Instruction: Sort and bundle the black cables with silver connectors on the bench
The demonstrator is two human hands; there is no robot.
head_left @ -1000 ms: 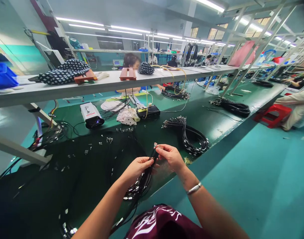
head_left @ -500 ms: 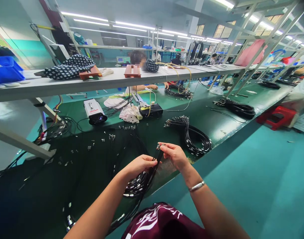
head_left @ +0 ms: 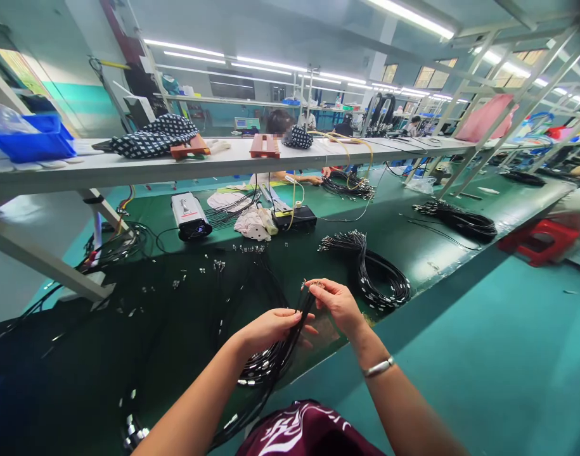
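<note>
A bunch of thin black cables runs up from the table edge through both hands. My left hand is around the bunch, its thumb on top and some fingertips showing beyond the cables. Higher up, my right hand pinches the cable ends, where small metal tips stick out by the fingertips. Below my left hand lies a coil of black cables with shiny metal pieces. A second coiled bundle rests on the green table to the right of my right hand.
The green table carries loose small metal parts, a white device, a black box and another cable bundle. A white shelf crosses above. A person's arm shows opposite. A red stool stands at right.
The view has shifted, so the surroundings appear lower and further right. My left hand's fingers have spread a little beyond the cables. My right hand still pinches the ends.
</note>
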